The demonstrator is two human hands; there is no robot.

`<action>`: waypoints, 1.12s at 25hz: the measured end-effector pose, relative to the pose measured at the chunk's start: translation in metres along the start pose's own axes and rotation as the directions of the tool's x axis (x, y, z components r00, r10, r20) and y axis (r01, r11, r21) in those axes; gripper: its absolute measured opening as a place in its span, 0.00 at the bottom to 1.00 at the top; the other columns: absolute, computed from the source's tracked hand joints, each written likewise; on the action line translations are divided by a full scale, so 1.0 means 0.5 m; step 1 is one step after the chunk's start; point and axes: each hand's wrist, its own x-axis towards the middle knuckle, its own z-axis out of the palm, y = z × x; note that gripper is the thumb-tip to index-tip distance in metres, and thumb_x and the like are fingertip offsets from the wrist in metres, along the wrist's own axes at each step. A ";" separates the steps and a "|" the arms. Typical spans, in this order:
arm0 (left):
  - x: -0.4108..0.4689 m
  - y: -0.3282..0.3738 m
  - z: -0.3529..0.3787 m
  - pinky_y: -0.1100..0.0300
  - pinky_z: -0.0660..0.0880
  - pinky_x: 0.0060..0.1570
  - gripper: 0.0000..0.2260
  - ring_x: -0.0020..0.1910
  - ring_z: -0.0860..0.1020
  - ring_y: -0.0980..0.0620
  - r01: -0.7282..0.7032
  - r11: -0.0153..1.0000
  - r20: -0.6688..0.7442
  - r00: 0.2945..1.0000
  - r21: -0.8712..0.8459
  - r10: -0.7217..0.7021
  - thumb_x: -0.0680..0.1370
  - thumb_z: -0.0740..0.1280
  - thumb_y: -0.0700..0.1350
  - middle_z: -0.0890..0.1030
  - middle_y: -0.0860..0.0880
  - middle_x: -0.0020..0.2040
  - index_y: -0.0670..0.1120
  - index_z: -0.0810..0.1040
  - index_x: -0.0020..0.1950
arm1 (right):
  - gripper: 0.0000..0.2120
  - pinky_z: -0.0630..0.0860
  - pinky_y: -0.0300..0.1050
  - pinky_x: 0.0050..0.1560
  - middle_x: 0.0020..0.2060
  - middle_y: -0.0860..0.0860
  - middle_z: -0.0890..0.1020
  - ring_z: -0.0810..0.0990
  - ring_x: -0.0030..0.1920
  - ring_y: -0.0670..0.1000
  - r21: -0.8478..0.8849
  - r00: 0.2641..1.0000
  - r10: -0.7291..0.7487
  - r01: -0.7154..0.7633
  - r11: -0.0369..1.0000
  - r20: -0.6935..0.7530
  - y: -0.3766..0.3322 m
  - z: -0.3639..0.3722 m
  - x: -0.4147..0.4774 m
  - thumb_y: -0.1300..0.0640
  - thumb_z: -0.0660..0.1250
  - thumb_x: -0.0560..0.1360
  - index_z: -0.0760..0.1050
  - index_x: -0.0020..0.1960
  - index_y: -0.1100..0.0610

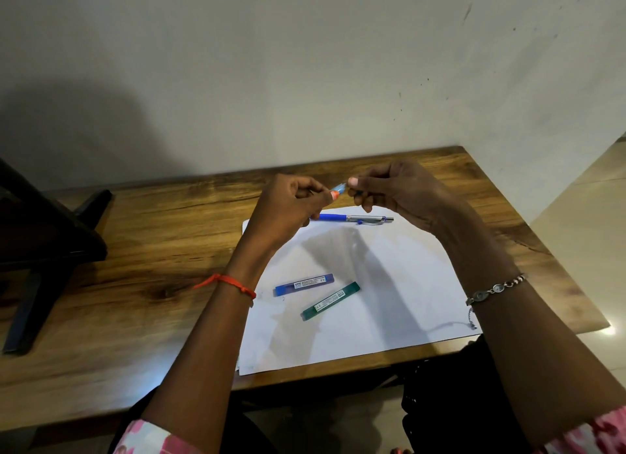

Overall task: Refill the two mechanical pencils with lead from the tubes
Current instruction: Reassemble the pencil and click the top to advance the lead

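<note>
- A light-blue mechanical pencil (339,190) with an orange band is held in the air between two hands, above the far edge of a white sheet of paper (389,301). It slants slightly, with the orange end lower and to the left.
- The left hand (291,209) pinches the orange end between thumb and fingertips. Its other fingers are curled in towards the palm.
- The right hand (399,196) pinches the other end between thumb and forefinger, thumbnail facing up. Its remaining fingers are bent loosely below. Most of the pencil's barrel is hidden by the two hands.
- A second mechanical pencil (352,218), blue with a silver section and clip, lies flat along the far edge of the paper, under the raised hands.
- A blue lead tube (304,285) lies on the paper near its left edge.
- A green lead tube (330,301) lies on the paper just beside the blue one, on the nearer side and angled. The two are apart.
- A red thread (230,282) circles the left wrist, at the paper's left edge.
- A silver bracelet (496,288) circles the right wrist, over the paper's right edge.
- The paper rests on a wooden table (152,250).
- A dark piece of furniture (44,250) stands well to the left of the paper.
- A pale wall (305,64) rises beyond the paper's far side.
</note>
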 end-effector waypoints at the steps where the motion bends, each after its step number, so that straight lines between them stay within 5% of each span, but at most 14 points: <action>1: 0.000 0.000 0.002 0.73 0.62 0.20 0.04 0.18 0.67 0.60 0.002 1.000 0.002 1.000 0.002 -0.002 0.74 0.69 0.43 0.74 0.46 0.28 0.43 0.79 0.41 | 0.05 0.75 0.35 0.30 0.25 0.50 0.80 0.77 0.26 0.45 -0.005 1.000 -0.009 0.009 1.000 -0.002 0.000 0.001 0.000 0.70 0.64 0.74 0.78 0.41 0.65; 9: -0.001 0.005 0.012 0.72 0.62 0.20 0.04 0.18 0.66 0.60 0.006 0.999 0.028 1.000 -0.037 -0.005 0.74 0.68 0.42 0.73 0.45 0.28 0.41 0.79 0.42 | 0.08 0.73 0.36 0.29 0.25 0.54 0.78 0.76 0.25 0.47 -0.042 0.999 -0.015 0.014 0.999 -0.038 -0.001 -0.006 0.003 0.71 0.65 0.73 0.78 0.36 0.65; 14: 0.000 -0.006 -0.007 0.71 0.61 0.20 0.05 0.18 0.65 0.59 0.040 0.999 0.003 0.999 -0.008 -0.040 0.73 0.69 0.44 0.74 0.48 0.25 0.45 0.79 0.38 | 0.10 0.74 0.36 0.30 0.26 0.55 0.78 0.75 0.26 0.48 -0.033 0.976 -0.054 0.049 0.998 -0.210 -0.002 -0.056 0.006 0.70 0.65 0.73 0.77 0.34 0.65; 17: 0.002 -0.008 -0.008 0.70 0.61 0.20 0.06 0.19 0.64 0.59 0.053 0.998 0.008 0.999 -0.021 -0.053 0.73 0.70 0.44 0.74 0.50 0.24 0.47 0.79 0.36 | 0.06 0.76 0.37 0.30 0.30 0.60 0.78 0.77 0.27 0.49 -0.117 0.991 0.014 -0.030 0.993 -0.132 0.002 -0.060 -0.004 0.71 0.65 0.72 0.77 0.37 0.68; 22: 0.000 -0.007 -0.001 0.71 0.61 0.20 0.06 0.18 0.64 0.59 0.054 0.999 0.039 0.998 0.003 -0.054 0.73 0.70 0.44 0.74 0.45 0.27 0.46 0.78 0.36 | 0.04 0.79 0.37 0.31 0.32 0.61 0.81 0.80 0.26 0.50 -0.562 0.957 0.288 -0.237 0.792 0.003 0.013 -0.048 -0.020 0.72 0.69 0.69 0.81 0.43 0.70; 28: -0.001 -0.010 -0.002 0.70 0.60 0.20 0.05 0.19 0.64 0.59 0.049 0.999 0.044 0.998 0.007 -0.049 0.73 0.70 0.44 0.74 0.45 0.27 0.43 0.80 0.39 | 0.06 0.79 0.41 0.43 0.32 0.58 0.83 0.80 0.26 0.48 -0.774 0.935 0.343 -0.280 0.568 -0.087 0.023 -0.043 -0.018 0.70 0.71 0.67 0.83 0.43 0.67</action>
